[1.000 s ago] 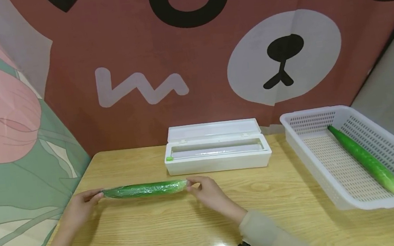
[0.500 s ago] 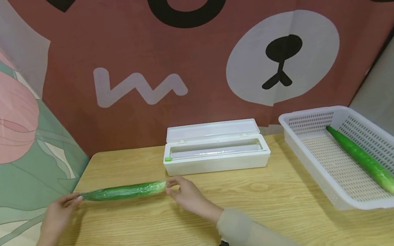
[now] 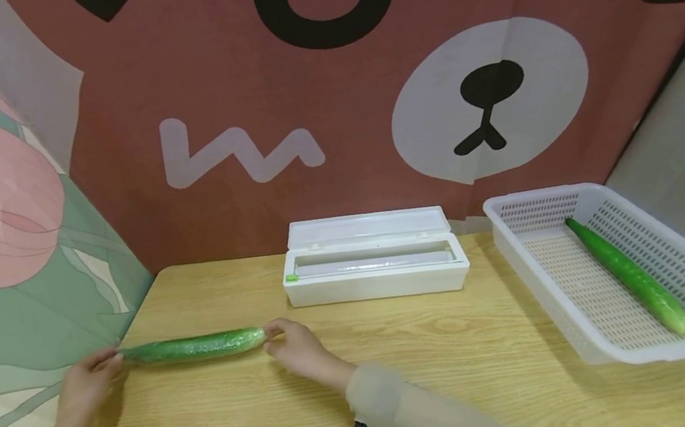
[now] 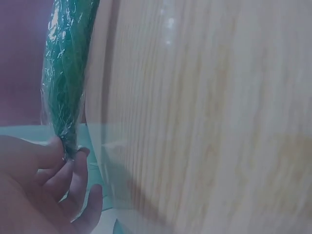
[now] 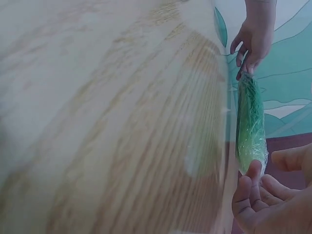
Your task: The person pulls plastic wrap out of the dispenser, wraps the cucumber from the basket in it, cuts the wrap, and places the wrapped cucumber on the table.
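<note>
A cucumber wrapped in clear cling film lies level between both hands, low over the left part of the table. My left hand pinches its dark, narrow end; in the left wrist view the thumb and fingertips meet on the gathered film of the wrapped cucumber. At the pale end, my right hand holds with bent fingers, and the right wrist view puts those fingertips against the film. Whether the cucumber touches the table cannot be told.
A white cling film box stands at the back with its lid up and a roll inside. To the right, a white perforated basket holds a bare cucumber. Printed fabric walls border the wooden table behind and on the left.
Both hands have carried the wrapped cucumber left across the table, and lately slightly nearer to me. The box, basket and bare cucumber have stayed put.
</note>
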The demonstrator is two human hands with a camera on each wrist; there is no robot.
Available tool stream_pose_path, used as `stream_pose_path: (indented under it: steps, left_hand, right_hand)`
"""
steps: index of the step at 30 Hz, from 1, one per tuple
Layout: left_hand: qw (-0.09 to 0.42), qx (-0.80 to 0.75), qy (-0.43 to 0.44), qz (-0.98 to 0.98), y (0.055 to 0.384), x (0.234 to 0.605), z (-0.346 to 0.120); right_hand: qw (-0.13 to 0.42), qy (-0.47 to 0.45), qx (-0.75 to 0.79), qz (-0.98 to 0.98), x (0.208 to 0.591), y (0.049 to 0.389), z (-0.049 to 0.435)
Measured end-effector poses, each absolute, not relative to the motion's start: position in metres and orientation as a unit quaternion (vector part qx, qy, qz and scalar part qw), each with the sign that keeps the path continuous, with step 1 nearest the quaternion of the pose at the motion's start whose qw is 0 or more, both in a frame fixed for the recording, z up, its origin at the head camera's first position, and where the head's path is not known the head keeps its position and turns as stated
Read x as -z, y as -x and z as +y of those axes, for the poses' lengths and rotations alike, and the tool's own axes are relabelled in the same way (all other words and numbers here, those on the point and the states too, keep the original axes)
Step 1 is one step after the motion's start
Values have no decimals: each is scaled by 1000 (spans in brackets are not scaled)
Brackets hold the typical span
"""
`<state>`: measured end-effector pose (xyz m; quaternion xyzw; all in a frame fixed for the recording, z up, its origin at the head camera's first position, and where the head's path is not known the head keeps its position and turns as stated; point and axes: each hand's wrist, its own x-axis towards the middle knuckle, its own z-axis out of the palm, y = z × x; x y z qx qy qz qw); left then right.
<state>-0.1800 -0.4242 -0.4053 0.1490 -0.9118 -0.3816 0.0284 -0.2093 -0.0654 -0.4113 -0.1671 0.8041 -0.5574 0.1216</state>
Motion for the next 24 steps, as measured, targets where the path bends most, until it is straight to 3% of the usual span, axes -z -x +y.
stream_pose_path:
  steps: [24]
  left_hand:
    - [-21, 309, -175, -934, 179, 404, -423]
  right_hand:
    - [132, 167, 520, 827, 412, 208, -74]
